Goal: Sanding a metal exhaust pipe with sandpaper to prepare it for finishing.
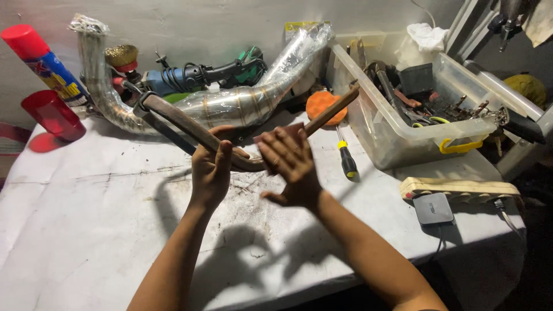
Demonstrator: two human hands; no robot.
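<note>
Here the rusty bent pipe point(190, 124) lies gripped in left hand point(212, 167).

A red cup point(53, 114), spray can point(41, 59), screwdriver point(347, 157) and clear tool bin point(391, 135) sit on the white table point(86, 219).

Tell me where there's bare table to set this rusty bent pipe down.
Bare tabletop lies left of the left hand, below the red cup. Crowded: the back wall with the exhaust pipe, and the right side by the plastic bin and screwdriver.
</note>
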